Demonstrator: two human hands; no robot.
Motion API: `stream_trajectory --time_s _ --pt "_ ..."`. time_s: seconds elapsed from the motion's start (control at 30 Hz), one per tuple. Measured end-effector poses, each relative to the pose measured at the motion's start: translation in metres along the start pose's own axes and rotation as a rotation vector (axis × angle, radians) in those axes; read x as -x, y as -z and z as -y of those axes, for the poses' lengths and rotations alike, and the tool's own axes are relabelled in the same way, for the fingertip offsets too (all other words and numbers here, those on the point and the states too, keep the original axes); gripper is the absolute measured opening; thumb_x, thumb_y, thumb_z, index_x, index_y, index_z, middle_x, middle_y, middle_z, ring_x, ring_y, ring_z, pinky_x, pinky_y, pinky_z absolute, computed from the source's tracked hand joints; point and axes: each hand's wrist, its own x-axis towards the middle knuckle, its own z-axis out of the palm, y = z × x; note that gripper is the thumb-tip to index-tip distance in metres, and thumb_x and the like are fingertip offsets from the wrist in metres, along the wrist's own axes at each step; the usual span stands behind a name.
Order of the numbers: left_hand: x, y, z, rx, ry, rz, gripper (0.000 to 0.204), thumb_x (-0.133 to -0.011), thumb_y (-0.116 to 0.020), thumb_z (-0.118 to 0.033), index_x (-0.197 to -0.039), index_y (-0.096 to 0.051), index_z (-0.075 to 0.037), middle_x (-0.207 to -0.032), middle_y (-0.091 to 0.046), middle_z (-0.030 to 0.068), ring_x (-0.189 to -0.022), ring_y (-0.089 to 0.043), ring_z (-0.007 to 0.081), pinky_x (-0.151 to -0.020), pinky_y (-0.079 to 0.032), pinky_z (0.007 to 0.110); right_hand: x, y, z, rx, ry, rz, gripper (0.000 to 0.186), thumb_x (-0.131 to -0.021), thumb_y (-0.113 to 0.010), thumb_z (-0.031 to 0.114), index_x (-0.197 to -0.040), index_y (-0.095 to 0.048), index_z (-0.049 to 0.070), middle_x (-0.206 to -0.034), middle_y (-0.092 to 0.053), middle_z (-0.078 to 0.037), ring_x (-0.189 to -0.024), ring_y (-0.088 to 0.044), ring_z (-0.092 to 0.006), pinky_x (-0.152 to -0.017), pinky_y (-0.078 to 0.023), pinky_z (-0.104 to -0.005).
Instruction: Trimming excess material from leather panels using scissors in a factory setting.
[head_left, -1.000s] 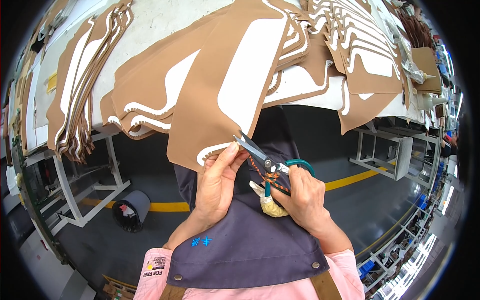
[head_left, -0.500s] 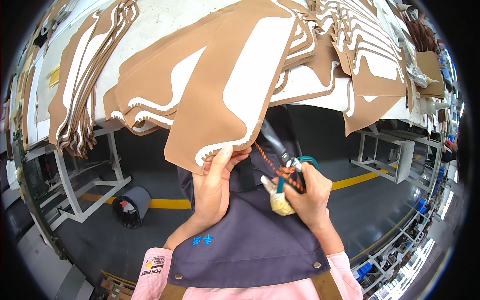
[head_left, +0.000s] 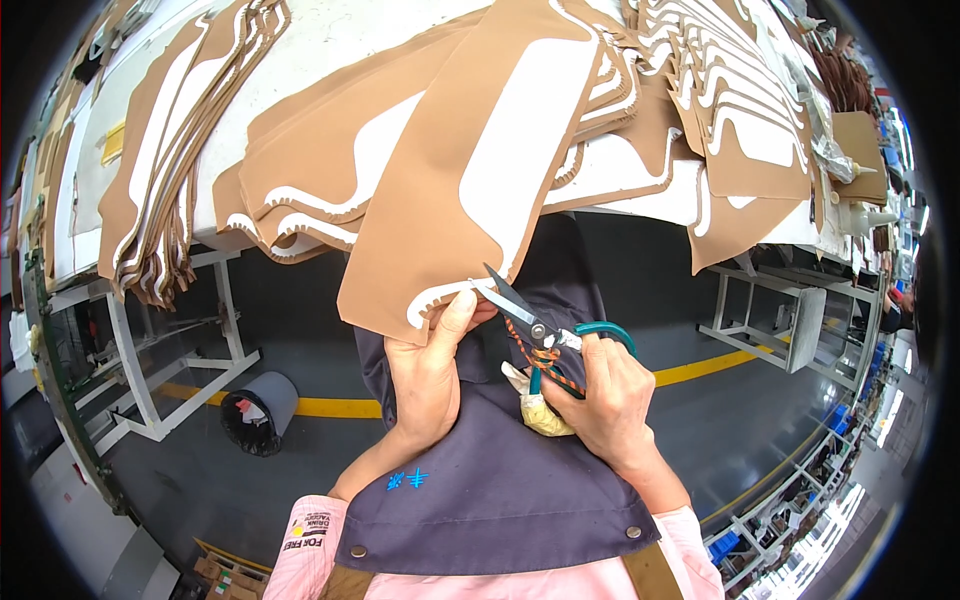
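The left hand (head_left: 428, 368) pinches the lower edge of a brown panel (head_left: 415, 230): its thumb (head_left: 456, 318) lies flat on the upper face, over the white curved border, while the other fingers (head_left: 483, 311) tuck beneath, partly hidden. The fingers of the right hand (head_left: 615, 400) are wrapped around the green handles of the scissors (head_left: 538, 332); how each finger sits within the loops is hard to tell. The blades stand parted at the brown panel's lower edge, just beside the left thumb, the dark blade's tip over the panel's face. An orange-and-black cord (head_left: 546, 355) winds about the handles near the pivot, and a pale yellow wrapping (head_left: 543, 413) covers part of one loop.

The left hand is upright below the brown panel, its forearm slanting in from the lower left. The right hand is to the lower right of the panel, knuckles outward, wrist bent inward toward it.

The panel slopes from the white tabletop (head_left: 325, 40), its lower end overhanging the front edge above the dark apron (head_left: 490, 500). Left of it lies a pile of similar pieces (head_left: 320, 120), farther left a narrow bundle (head_left: 150, 160), and to its right a fanned stack (head_left: 735, 165).
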Motion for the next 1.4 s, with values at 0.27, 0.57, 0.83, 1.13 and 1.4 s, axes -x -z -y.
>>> stream_trajectory --time_s 0.27,0.57,0.83,1.13,1.4 --pt "-0.002 0.001 0.0 0.089 0.076 -0.01 0.019 -0.094 -0.058 -0.006 -0.112 -0.063 -0.002 -0.102 -0.069 0.0101 -0.092 -0.067 0.0192 -0.087 -0.054 0.036 -0.001 -0.003 0.0 -0.024 -0.003 0.05 0.044 -0.065 -0.083 0.017 -0.095 -0.058 -0.005 -0.067 -0.051 -0.007 -0.057 -0.055 -0.0206 -0.049 -0.044 -0.031" --pt "0.0 -0.007 -0.019 0.03 -0.092 -0.06 0.022 -0.091 -0.055 -0.001 -0.113 -0.059 0.001 -0.107 -0.065 0.0127 -0.095 -0.066 0.0228 -0.081 -0.055 0.035 -0.013 0.006 -0.007 -0.432 -0.158 0.045 0.036 -0.065 -0.079 0.003 -0.095 -0.06 -0.001 -0.072 -0.064 -0.009 -0.061 -0.066 -0.0218 -0.056 -0.051 -0.0297" --pt "-0.042 0.02 -0.063 0.408 -0.29 -0.134 0.055 -0.102 -0.038 -0.044 -0.132 -0.043 0.001 -0.129 -0.054 0.0176 -0.119 -0.054 0.0286 -0.105 -0.043 0.045 -0.034 0.005 -0.044 -0.529 -0.309 -0.22 0.029 -0.071 -0.077 -0.002 -0.095 -0.06 -0.003 -0.076 -0.066 -0.009 -0.062 -0.066 -0.0169 -0.057 -0.049 -0.0262" --pt "-0.101 -0.079 -0.021 0.4 0.014 0.136 0.039 -0.099 -0.053 -0.02 -0.127 -0.045 0.005 -0.129 -0.054 0.0221 -0.124 -0.052 0.0324 -0.107 -0.044 0.04 -0.06 0.005 -0.067 -0.392 -0.248 -0.189 0.029 -0.071 -0.076 0.002 -0.094 -0.06 -0.002 -0.074 -0.063 -0.013 -0.058 -0.062 -0.0236 -0.055 -0.048 -0.0302" --pt "-0.134 -0.128 -0.003 0.417 0.104 0.046 0.033 -0.099 -0.053 -0.015 -0.123 -0.05 0.007 -0.122 -0.059 0.0209 -0.116 -0.059 0.0274 -0.101 -0.05 0.035 -0.076 0.018 -0.097 -0.178 -0.137 -0.241 0.033 -0.067 -0.079 0.007 -0.092 -0.058 -0.002 -0.072 -0.058 -0.011 -0.061 -0.059 -0.0258 -0.055 -0.046 -0.0352"
